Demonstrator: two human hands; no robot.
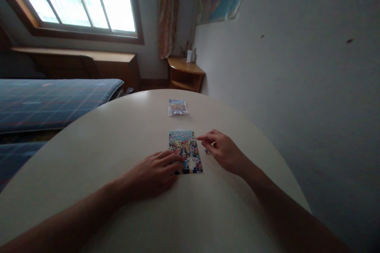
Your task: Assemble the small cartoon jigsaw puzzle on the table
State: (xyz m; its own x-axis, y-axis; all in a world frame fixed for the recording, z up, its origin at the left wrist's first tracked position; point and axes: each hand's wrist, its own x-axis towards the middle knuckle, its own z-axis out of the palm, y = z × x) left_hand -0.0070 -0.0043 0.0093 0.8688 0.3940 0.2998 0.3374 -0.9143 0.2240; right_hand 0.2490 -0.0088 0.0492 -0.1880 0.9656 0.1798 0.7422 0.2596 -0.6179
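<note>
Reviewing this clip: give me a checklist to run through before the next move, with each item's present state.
1. Left hand steadying the booklet: ok, its fingers lie over the lower left part.
2. Booklet flat on the table: ok, it appears flat, cover up.
3. Right hand clear of the booklet's cover: ok, it is just beyond the right edge.
4. Small dark-blue item free of the right hand: cannot tell, it sits right by the fingers.
5. Picture packet away from both hands: ok, it lies beyond the booklet's far edge.
</note>
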